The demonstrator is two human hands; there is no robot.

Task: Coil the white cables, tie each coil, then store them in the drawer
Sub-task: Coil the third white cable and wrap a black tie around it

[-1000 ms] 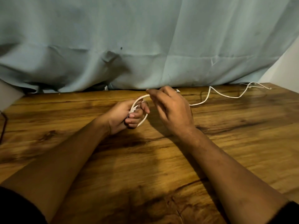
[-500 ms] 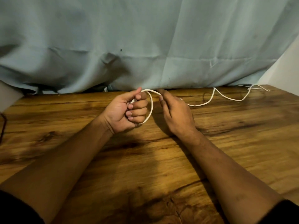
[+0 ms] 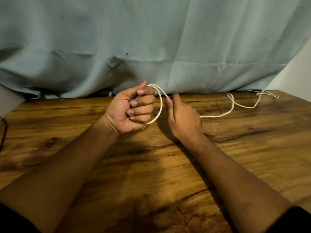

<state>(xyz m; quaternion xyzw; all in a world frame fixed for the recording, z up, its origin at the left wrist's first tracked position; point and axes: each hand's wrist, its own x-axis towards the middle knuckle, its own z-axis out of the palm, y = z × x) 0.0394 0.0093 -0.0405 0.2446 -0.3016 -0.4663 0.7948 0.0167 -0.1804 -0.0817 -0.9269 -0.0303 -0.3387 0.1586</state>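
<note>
A white cable runs across the wooden table from the far right corner toward the middle. My left hand grips a small coil of it, fingers curled around the loops, palm toward me. One loop arcs out to the right of that fist. My right hand pinches the cable just beside the loop, at its fingertips. The loose tail lies in bends near the back right edge. No drawer is in view.
A pale blue curtain hangs along the table's back edge. A dark cord lies at the far left edge. A white wall shows at the right.
My left hand has turned palm toward me and risen a little, with one more loop over it. My right hand drew the cable along, and the tail on the table slid leftward.
</note>
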